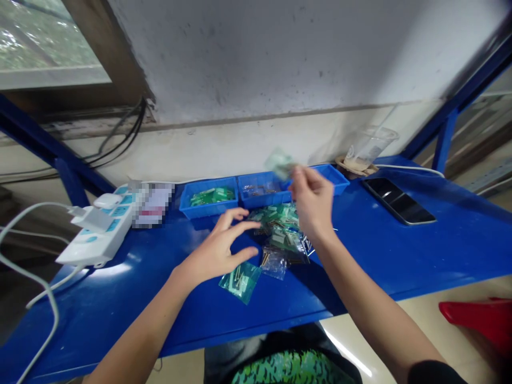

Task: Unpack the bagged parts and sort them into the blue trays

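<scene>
Pinched in my right hand [314,197] is a small green plastic bag [279,162], blurred by motion, raised above the blue bins. My left hand [224,242] hovers with its fingers spread and nothing in them, just above a green bag with screws [240,282] on the table. Right of that hand is a pile of green bags [280,226], with a clear bag [274,263] of brass-coloured pieces at its near side. Behind stand a blue bin [184,205] with green bags and a blue bin [260,200] with clear bags. A third blue bin [338,184] is partly hidden by my right hand.
A white power strip [96,240] with plugs and cables lies on the left of the blue table [400,256]. At the right are a phone [398,200] and a plastic cup [368,149]. The wall [240,144] rises behind the bins.
</scene>
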### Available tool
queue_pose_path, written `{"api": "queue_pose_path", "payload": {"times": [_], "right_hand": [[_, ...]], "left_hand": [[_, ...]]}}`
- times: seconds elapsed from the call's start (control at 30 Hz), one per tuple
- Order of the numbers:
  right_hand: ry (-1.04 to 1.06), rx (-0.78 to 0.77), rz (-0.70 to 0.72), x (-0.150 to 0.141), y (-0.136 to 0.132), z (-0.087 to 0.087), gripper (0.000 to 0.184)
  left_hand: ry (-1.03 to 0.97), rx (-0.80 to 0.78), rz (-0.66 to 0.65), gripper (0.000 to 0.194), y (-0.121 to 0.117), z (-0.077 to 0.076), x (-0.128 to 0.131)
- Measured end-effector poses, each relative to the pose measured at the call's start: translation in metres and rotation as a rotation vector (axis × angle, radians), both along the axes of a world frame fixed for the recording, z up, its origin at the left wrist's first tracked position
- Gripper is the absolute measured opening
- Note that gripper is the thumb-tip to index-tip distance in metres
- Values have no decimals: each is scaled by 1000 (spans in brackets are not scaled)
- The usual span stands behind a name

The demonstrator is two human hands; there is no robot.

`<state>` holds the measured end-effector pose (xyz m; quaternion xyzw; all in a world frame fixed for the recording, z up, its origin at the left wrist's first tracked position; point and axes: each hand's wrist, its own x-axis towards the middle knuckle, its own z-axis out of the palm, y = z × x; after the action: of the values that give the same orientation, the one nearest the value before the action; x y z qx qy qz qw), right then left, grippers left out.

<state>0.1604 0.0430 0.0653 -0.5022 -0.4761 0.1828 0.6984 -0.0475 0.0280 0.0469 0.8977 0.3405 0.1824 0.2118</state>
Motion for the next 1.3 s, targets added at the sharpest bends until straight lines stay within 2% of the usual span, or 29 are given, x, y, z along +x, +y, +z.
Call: {"api": "queue_pose_path", "payload": {"times": [0.07, 0.1, 0.17, 0.2, 0.27, 0.33, 0.4, 0.53, 0.6, 0.67, 0.77, 0.87, 0.97, 1.0, 1.07, 1.17, 1.23, 1.3], "right_hand": [[-18, 166, -192, 8, 2, 13, 23], [-48, 232, -243, 8, 3, 18, 24], [-148, 325, -258, -2, 6, 25, 25], [-228, 344, -217, -10, 8, 25, 25], [-446, 315, -51, -29, 12, 20, 25], [-654, 208, 137, -45, 15, 7, 25], [-740, 96, 232, -53, 14, -8, 23], [-594, -27, 217, -48, 3, -25, 5], [-492, -78, 209, -44, -2, -26, 5], [-371, -161, 261, -43, -4, -23, 9], [-72, -363, 474, -46, -5, -19, 18], [252, -553, 751, -50, -7, -16, 25], [323, -575, 947, -52, -10, -13, 26], [297, -544, 955, -52, -11, -13, 23], [216, -442, 870, -51, -12, -12, 19], [6, -268, 575, -48, -12, -11, 11], [-200, -128, 409, -46, -13, -12, 9], [-417, 22, 333, -46, -15, -15, 15]], "left_hand": [[203, -177, -161, 54, 0, 5, -8], [279, -227, -204, 59, 0, 6, -11], [357, -250, -197, 61, 0, 6, -15], [363, -236, -167, 56, 0, 5, -15], [340, -200, -99, 45, 1, 1, -14], [292, -183, -46, 35, 4, -1, -14], [211, -183, 1, 26, 8, -2, -13], [-47, -50, 147, 5, 13, 1, -11], [-185, 85, 212, 4, 13, 2, -8], [-288, 219, 237, 7, 12, 1, -6], [-355, 370, 219, 13, 10, -1, -6], [-367, 439, 188, 18, 8, -2, -6], [-341, 418, 160, 21, 5, 0, -5], [-318, 396, 155, 22, 4, 1, -4], [-272, 337, 170, 21, 3, 2, -5], [-291, 180, 225, 16, 5, 3, -7], [-400, -32, 236, 19, 9, 3, -9], [-567, -324, 259, 34, 13, 2, -10]]}}
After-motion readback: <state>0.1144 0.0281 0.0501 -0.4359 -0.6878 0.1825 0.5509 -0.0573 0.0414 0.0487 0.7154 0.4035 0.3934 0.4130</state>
